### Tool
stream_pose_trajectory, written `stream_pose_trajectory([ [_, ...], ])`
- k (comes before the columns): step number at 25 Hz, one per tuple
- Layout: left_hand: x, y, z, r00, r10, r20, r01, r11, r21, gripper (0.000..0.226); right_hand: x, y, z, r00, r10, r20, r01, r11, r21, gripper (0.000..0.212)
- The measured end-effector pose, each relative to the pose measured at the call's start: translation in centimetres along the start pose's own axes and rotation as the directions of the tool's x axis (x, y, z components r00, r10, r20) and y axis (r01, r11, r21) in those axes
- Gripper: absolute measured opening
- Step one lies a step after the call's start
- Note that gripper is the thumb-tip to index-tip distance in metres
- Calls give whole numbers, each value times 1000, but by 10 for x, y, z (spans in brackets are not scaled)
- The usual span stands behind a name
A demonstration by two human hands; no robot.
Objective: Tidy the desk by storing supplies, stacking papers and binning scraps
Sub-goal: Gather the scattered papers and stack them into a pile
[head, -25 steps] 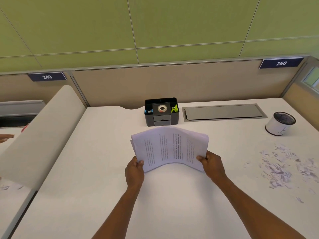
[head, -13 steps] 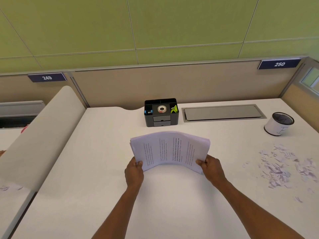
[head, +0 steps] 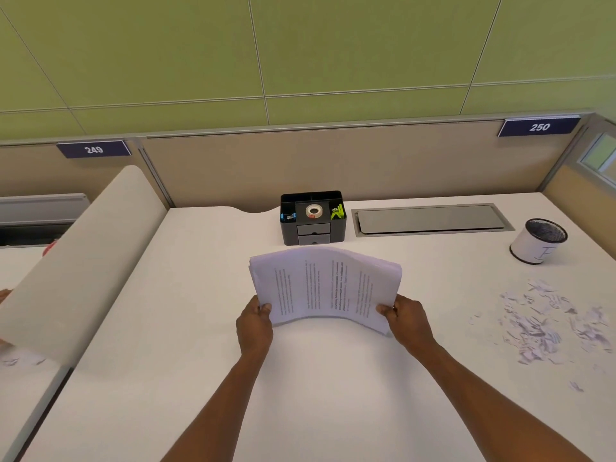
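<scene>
**On the white desk: a paper stack held in both hands**

Across the desk [head: 166,328], biggest thing first: it's a white top with a beige partition behind it, carrying two blue plates that read "249" [head: 93,149] and "250" [head: 539,127]. A grey metal flap [head: 431,220] is set into the surface at the back.

Front and centre is the paper stack [head: 325,285], printed sheets bowed upward in the middle, text running sideways and too small to read. The sheet edges are fanned a bit, not flush. The left hand [head: 254,328] grips its left edge, thumb on top, and the right hand [head: 408,320] pinches the right edge the same way.

Off to the right lies a scatter of torn scraps [head: 546,321], well apart from the stack. Behind them stands a little white bin [head: 537,241] with a dark mesh inside; there's a faint mark on it I can't make out.

Just behind the stack sits the black organiser [head: 313,219], with a tape roll [head: 314,211] in the middle slot, something blue on the left, something neon green on the right, both half hidden.
</scene>
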State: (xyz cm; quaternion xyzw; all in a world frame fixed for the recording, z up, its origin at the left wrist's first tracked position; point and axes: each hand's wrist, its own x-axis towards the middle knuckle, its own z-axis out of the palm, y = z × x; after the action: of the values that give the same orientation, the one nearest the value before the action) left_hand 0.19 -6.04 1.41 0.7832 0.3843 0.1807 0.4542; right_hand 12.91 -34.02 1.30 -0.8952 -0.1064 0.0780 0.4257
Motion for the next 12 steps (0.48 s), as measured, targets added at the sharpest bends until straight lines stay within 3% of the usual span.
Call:
stream_pose_trajectory([
  [5, 3, -2, -3, 996, 39, 78, -43, 997, 59, 20, -5, -1, -2, 1000, 19, 23, -19, 999, 34, 22],
  [10, 33, 6, -24, 990, 129, 59, -137, 977, 166, 14, -8, -13, -8, 975, 31, 219, -95, 952, 291, 16],
  [12, 39, 14, -31, 994, 102, 37, -107, 981, 160, 27, -8, -17, -9, 969, 32, 244, -120, 926, 357, 17],
])
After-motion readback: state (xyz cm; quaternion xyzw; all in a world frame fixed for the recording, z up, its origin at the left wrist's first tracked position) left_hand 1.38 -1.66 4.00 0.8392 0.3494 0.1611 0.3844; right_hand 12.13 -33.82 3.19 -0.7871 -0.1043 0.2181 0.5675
